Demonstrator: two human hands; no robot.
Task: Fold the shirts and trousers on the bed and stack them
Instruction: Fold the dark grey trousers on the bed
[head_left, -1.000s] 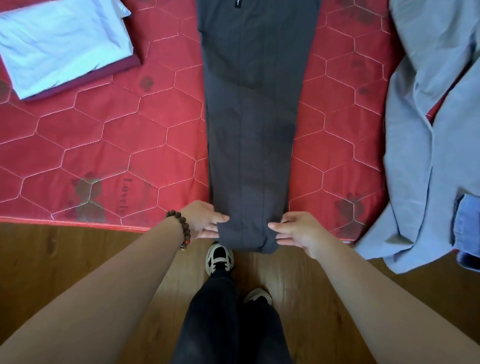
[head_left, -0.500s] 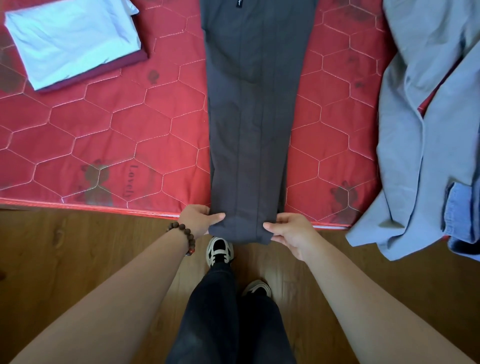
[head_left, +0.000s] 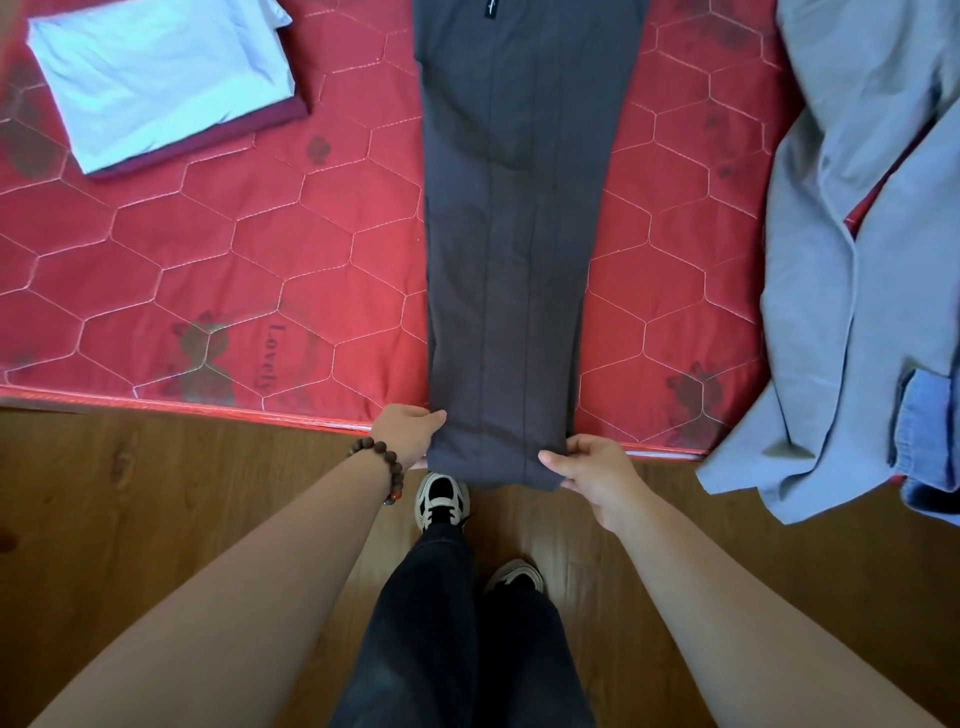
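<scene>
1. Where the dark grey trousers (head_left: 519, 234) lie lengthwise down the middle of the red quilted mattress (head_left: 208, 260), I note the legs are stacked one on the other, with the hem end hanging just past the near edge of the bed over the wooden floor (head_left: 156, 519).
2. Left hand (head_left: 408, 434): grasping the left corner of the hem, thumb on top of the cloth, fingers curled under. A dark bead bracelet (head_left: 384, 470) sits on that wrist.
3. Right hand (head_left: 592, 470): pinching the right corner of the hem, thumb on top, fingers tucked beneath.
4. Writing: a small black label (head_left: 490, 9) sits near the top of the trousers; its pale mark is too small for me to read. The word "Lovely" (head_left: 270, 358) is printed on the mattress, left of the trousers near the bed edge.
5. Far left: a folded white garment (head_left: 161, 78) rests on a folded maroon one (head_left: 291, 117), well apart from the trousers.
6. Right: a light blue garment (head_left: 857, 260) lies loose, draping off the bed edge, with denim (head_left: 930, 415) beside it.
7. Below: black trouser legs and black-and-white shoes (head_left: 441, 499) on the floor.
</scene>
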